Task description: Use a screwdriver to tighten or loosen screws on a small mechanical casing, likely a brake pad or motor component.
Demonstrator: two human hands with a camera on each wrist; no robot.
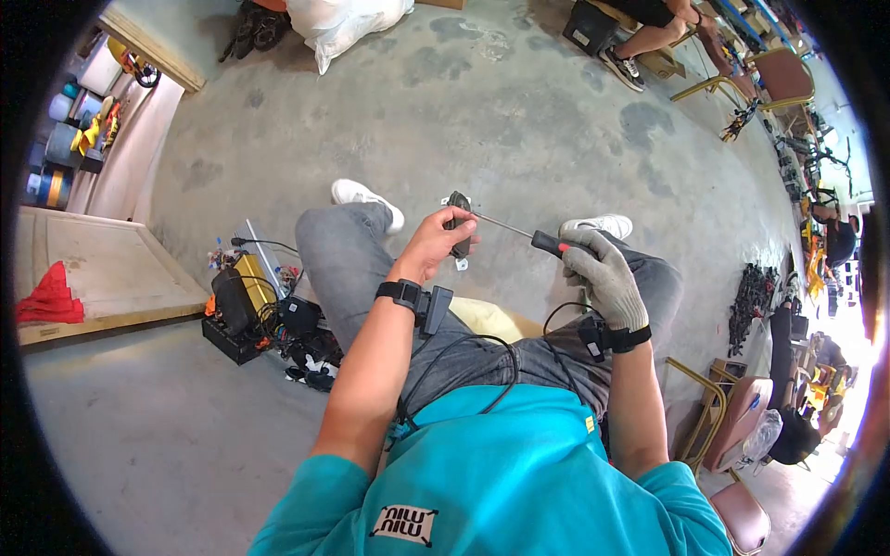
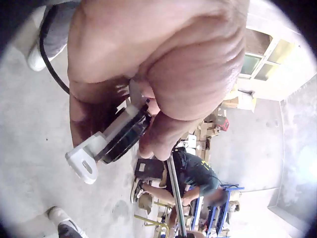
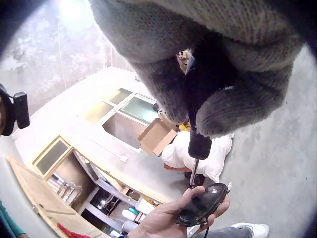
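Note:
My bare left hand [image 1: 434, 243] grips a small black oval part [image 1: 459, 225] with white tabs, held up above the floor between the knees. In the left wrist view one white slotted tab [image 2: 84, 161] sticks out below the black part [image 2: 126, 136]. My gloved right hand [image 1: 598, 278] holds the black handle of a screwdriver [image 1: 547, 243], its metal shaft pointing at the part. In the right wrist view the gloved fingers [image 3: 233, 109] wrap the handle, and the shaft reaches down beside the left thumb and the black part [image 3: 203, 204]. Whether the tip touches it is hidden.
Tools and cables in a black box [image 1: 232, 341] lie on the floor at the left, near a wooden board [image 1: 111, 269] with a red cloth [image 1: 51, 295]. A white sack [image 1: 343, 28] is ahead. A seated person [image 1: 649, 37] and chairs [image 1: 779, 76] are at the right.

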